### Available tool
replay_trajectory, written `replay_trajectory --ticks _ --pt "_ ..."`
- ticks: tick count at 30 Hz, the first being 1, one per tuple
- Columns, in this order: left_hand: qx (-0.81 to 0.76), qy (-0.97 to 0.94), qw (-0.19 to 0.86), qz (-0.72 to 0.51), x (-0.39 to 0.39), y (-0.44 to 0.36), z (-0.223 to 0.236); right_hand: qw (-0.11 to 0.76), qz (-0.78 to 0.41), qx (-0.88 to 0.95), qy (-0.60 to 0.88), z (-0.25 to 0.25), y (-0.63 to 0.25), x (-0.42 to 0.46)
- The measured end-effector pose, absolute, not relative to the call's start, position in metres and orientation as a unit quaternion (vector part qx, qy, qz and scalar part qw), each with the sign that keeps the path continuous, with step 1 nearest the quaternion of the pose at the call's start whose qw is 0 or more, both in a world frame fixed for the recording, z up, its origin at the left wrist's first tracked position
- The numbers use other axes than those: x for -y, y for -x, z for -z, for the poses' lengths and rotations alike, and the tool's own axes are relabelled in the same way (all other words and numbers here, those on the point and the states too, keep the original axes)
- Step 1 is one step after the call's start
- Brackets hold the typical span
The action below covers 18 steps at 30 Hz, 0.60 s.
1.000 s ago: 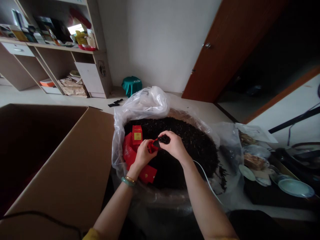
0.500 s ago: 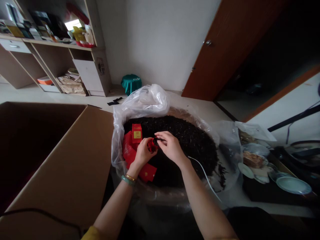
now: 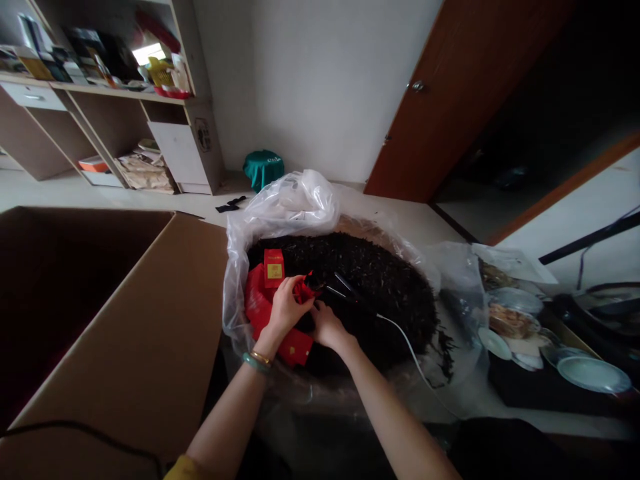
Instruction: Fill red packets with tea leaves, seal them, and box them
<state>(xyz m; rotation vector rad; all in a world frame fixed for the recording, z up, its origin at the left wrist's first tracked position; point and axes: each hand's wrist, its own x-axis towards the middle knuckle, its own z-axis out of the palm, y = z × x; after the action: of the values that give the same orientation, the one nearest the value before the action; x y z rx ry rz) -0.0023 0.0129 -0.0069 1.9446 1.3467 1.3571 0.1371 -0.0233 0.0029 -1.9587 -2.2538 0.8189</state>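
My left hand [image 3: 287,307] is closed around a small red packet [image 3: 306,288], whose upper end gapes with dark leaves showing at it. Close beside it, lower right, my right hand [image 3: 327,325] has its fingers curled by the packet's lower side; what they hold, if anything, is hidden. Both are over a heap of dark dried leaves [image 3: 385,273], like tea, in a clear plastic bag [image 3: 235,267]. A black two-armed tool [image 3: 354,293] with a white cord lies on the leaves. Flat red packets [image 3: 257,303] and an upright red packet [image 3: 273,268] with a yellow label lie left.
A large open cardboard box [image 3: 165,313] stands at the left. On the right are a clear tub [image 3: 510,313] and a pale dish [image 3: 593,373]. Behind stand a teal covered bin [image 3: 263,170], a desk [image 3: 180,157] and a brown door [image 3: 425,120].
My right hand has moved down from the packet's mouth to its lower side, uncovering the black tool on the leaves. The left hand keeps the packet in nearly the same place.
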Motion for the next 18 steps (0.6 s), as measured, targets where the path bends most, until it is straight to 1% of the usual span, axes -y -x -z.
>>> replay_trajectory --ticks 7,10,12,14,18 --pt "-0.479 -0.695 0.209 -0.493 -0.012 0.003 0.006 0.004 -0.248 0.724 0.643 0.001 -0.122 0.026" --pt "-0.476 -0.696 0.215 -0.492 -0.013 0.003 0.007 0.030 -0.253 0.718 0.647 0.005 -0.129 0.024" --pt "-0.477 -0.693 0.219 -0.494 -0.013 0.003 0.007 0.081 -0.259 0.713 0.647 0.000 -0.138 0.022" --pt "-0.478 -0.691 0.218 -0.497 -0.013 0.003 0.008 0.156 -0.258 0.704 0.643 -0.014 -0.151 0.020" --pt "-0.473 -0.695 0.213 -0.497 -0.013 0.002 0.008 0.308 -0.237 0.688 0.613 -0.058 -0.171 0.017"
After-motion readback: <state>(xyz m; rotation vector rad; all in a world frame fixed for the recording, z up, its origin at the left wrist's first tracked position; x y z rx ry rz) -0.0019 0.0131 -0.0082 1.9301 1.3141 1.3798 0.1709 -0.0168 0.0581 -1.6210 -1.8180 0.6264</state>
